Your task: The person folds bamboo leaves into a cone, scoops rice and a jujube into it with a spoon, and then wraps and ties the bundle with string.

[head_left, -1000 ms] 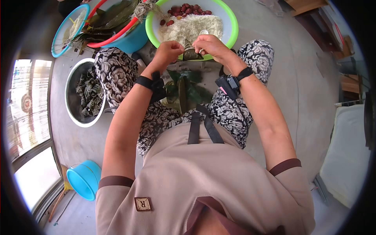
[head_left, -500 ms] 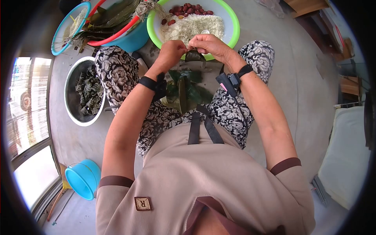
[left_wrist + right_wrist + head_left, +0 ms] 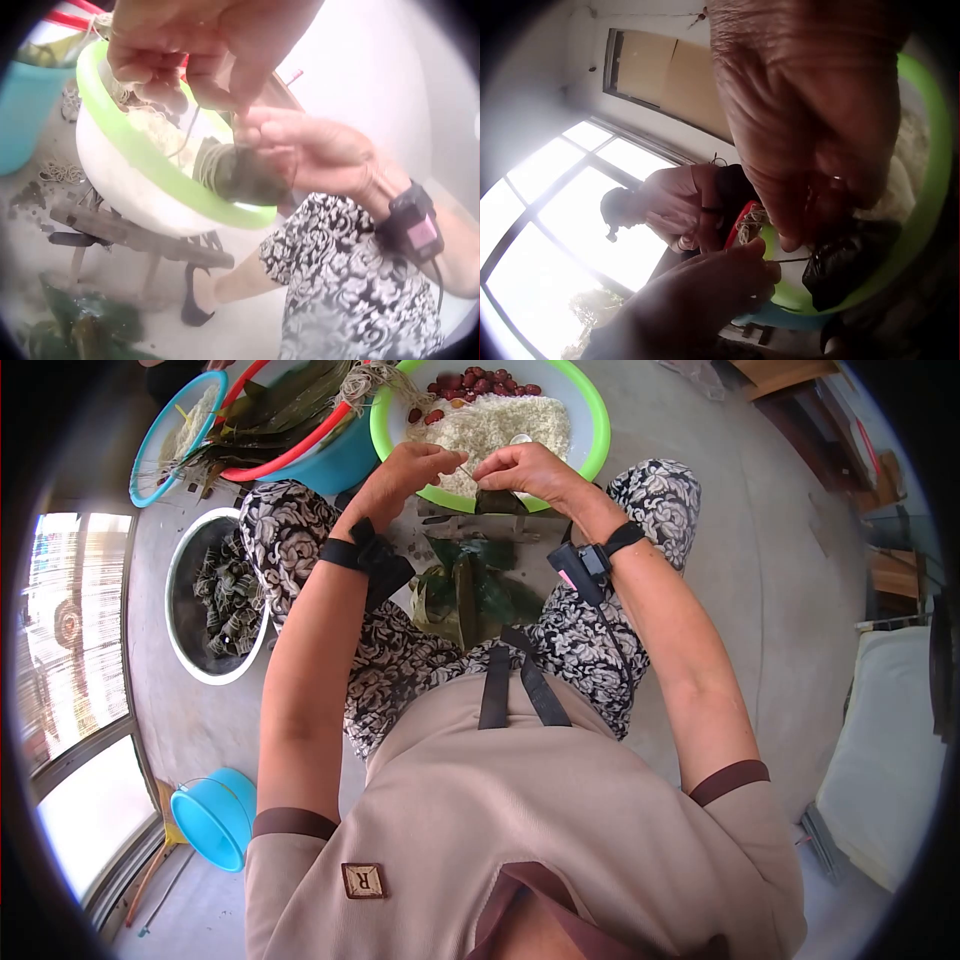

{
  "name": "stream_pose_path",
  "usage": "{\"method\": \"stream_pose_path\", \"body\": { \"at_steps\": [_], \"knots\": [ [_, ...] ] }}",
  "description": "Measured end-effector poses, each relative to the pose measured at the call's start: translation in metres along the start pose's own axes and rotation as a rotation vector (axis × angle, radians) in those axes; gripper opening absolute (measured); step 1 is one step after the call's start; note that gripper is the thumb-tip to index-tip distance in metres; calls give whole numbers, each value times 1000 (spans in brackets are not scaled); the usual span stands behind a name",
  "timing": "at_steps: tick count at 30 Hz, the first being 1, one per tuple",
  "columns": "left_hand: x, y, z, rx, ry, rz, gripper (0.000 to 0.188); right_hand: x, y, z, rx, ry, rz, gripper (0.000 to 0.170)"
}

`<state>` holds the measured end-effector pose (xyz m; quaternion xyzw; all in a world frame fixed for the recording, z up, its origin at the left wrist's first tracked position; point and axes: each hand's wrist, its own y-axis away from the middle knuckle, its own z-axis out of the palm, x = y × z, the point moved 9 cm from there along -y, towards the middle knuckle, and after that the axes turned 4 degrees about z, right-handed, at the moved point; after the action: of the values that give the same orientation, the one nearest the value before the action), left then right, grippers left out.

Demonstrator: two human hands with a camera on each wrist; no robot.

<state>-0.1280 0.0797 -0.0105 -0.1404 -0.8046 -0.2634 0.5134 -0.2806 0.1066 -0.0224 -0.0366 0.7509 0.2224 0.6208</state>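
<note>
Over the near rim of the green-rimmed basin (image 3: 598, 450), my right hand (image 3: 535, 472) holds a leaf-wrapped rice dumpling (image 3: 498, 503). Its dark leaf carries several turns of pale string (image 3: 211, 165) in the left wrist view. My left hand (image 3: 408, 475) is a little to the left and pinches the string's free end between thumb and fingers. In the right wrist view, a length of string (image 3: 793, 260) runs straight from the left fingertips to the dumpling. White rice (image 3: 500, 422) and red dates (image 3: 480, 382) lie in the basin behind both hands.
A red-rimmed tub (image 3: 335, 435) with long leaves and a hank of string stands at the back left. Tied dumplings (image 3: 225, 600) fill part of a white-rimmed basin (image 3: 178, 630) by the left knee. Wet leaves (image 3: 480, 585) lie between the legs. Another person (image 3: 679, 202) is beyond.
My hands, close together at the dumpling before, are now apart: the left has drawn back to the left with the string. The right has stayed at the basin's rim with the dumpling.
</note>
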Motion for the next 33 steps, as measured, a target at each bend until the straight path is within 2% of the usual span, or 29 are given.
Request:
{"method": "stream_pose_path", "body": {
  "at_steps": [2, 4, 5, 7, 8, 9, 11, 15, 18, 28, 31, 33],
  "knots": [
    [-4, -6, 3, -1, 115, 21, 39, 0, -2, 2, -11, 34, 2, 18],
    [-8, -13, 21, -99, 571, -5, 33, 0, -3, 3, -20, 69, 5, 18],
    [-5, -12, 25, -101, 571, -5, 33, -1, -1, 1, 20, 78, 10, 15],
    [-4, -6, -3, 314, 701, 80, 31, -5, 3, -2, 62, 86, 19, 13],
    [-10, -2, -18, 494, 588, 96, 27, -5, 3, -3, 54, 50, 13, 11],
    [-14, -2, -16, 493, 589, 95, 27, -5, 4, -2, 45, 13, 7, 9],
    [-2, 12, -30, 679, 284, 237, 21, -3, 2, -4, 32, -25, 23, 10],
    [16, 6, 17, 270, 213, 331, 21, 1, 0, -3, 17, -82, 33, 10],
    [17, 2, 36, 178, 151, 306, 24, -4, 3, -1, -3, -119, -17, 9],
    [-6, -8, 35, 241, 284, 204, 26, 4, 1, -4, 35, -216, 39, 17],
    [-3, -6, 34, 256, 278, 224, 25, 4, 1, -6, 78, -154, 32, 22],
    [2, -3, 31, 305, 124, 280, 18, 8, -1, -7, 90, -153, 40, 23]
  ]
}}
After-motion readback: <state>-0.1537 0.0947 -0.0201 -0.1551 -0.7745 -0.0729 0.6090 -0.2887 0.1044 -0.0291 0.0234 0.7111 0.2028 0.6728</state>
